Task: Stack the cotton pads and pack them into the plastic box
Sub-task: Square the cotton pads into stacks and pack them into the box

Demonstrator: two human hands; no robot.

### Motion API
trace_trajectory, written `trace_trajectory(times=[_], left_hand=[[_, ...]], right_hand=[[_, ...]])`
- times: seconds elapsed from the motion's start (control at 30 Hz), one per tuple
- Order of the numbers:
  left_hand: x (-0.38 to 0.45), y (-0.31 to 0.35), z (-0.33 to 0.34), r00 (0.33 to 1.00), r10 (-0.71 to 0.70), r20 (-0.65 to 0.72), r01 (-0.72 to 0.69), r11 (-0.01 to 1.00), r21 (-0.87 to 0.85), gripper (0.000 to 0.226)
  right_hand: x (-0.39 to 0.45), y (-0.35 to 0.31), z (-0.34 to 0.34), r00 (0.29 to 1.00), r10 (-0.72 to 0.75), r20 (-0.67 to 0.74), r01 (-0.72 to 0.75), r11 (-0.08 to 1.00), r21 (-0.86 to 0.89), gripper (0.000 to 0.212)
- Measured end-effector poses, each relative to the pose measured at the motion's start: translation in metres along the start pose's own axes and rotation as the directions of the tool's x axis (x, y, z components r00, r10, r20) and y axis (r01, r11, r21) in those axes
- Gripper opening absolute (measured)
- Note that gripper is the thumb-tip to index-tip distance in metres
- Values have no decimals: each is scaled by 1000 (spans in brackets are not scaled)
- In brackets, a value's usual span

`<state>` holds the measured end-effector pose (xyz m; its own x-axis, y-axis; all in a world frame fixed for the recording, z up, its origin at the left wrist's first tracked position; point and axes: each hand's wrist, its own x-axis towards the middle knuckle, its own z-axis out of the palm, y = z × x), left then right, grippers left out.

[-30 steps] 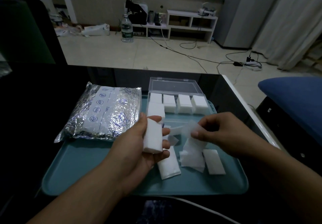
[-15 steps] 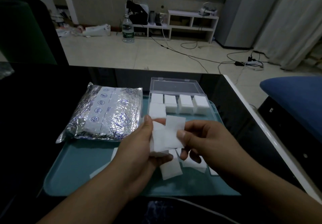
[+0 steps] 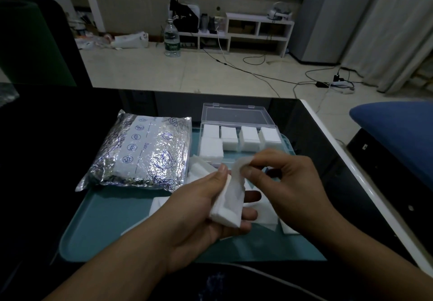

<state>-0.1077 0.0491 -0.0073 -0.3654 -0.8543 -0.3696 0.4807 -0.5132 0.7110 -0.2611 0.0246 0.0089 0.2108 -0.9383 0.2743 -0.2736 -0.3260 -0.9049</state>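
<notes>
Left hand (image 3: 199, 209) grips stack of cotton pads (image 3: 226, 207) above tray (image 3: 105, 225); right hand (image 3: 288, 183) pinches top pad's upper corner. Plastic box (image 3: 239, 136) open, partly filled.

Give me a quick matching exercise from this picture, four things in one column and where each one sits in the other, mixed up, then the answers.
Things
1. foil bag
2. stack of cotton pads
3. plastic box
4. water bottle

Places
A. standing on the floor by the white shelf
B. held in the left hand
C. lying on the left part of the tray
D. open at the tray's far edge, part filled with pads

Pairs: 1-C, 2-B, 3-D, 4-A
</notes>
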Motion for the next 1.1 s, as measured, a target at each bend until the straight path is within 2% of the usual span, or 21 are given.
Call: trace_trajectory(times=[0.17, 0.23, 0.3, 0.37, 0.43, 0.5, 0.6, 0.7, 0.77, 0.8, 0.83, 0.87, 1.0, 1.1], left_hand=[[0, 0, -1, 1000, -3, -12, 3, 999, 40, 57], [0, 1, -1, 1000, -2, -20, 3, 999, 35, 56], [0, 2, 0, 999, 9, -32, -9, 1000, 18, 56], [0, 3, 0, 997, 20, -69, -20, 1000, -10, 56], [0, 4, 1, 993, 34, -117, -37, 999, -25, 48], [0, 5, 0, 989, 44, -141, -49, 998, -34, 45], [1, 4, 1, 989, 56, -137, -63, 997, -46, 44], [2, 2, 0, 990, 62, -126, -69, 996, -53, 42], [3, 2, -1, 990, 46, -131, -58, 994, -87, 41], [3, 3, -1, 990, 43, -136, -57, 993, -106, 41], [3, 3, -2, 989, 46, -139, -63, 991, -119, 41], [2, 4, -2, 989, 52, -140, -70, 990, -126, 41], [1, 5, 0, 992, 57, -109, -71, 989, -128, 39], [2, 3, 0, 989, 72, -131, -90, 987, -132, 31]], right_hand=[[2, -3, 0, 1000, 25, -11, -25, 999, 34, 24], [1, -4, -1, 999, 25, -28, -25, 1000, 10, 20], [2, -5, -4, 994, 87, -63, -88, 996, -10, 11], [2, -6, -10, 977, 207, -51, -199, 971, 131, 9], [1, -6, -12, 940, 340, 18, -330, 897, 295, 9], [-1, -5, -8, 904, 420, 83, -422, 839, 344, 12], [-7, -3, 5, 893, 447, 57, -446, 855, 264, 21], [-11, -2, 14, 926, 378, -13, -372, 916, 147, 16], [-12, 3, 13, 966, 254, -56, -259, 954, -150, 9], [-12, 5, 10, 981, 188, -49, -193, 924, -330, 12], [-12, 5, 7, 989, 148, -24, -143, 882, -449, 16], [-10, 5, 3, 991, 133, 2, -115, 865, -489, 20], [-5, 4, -12, 975, 176, 136, -116, 923, -366, 38], [-5, -1, -18, 948, 168, 269, -67, 935, -349, 56]])
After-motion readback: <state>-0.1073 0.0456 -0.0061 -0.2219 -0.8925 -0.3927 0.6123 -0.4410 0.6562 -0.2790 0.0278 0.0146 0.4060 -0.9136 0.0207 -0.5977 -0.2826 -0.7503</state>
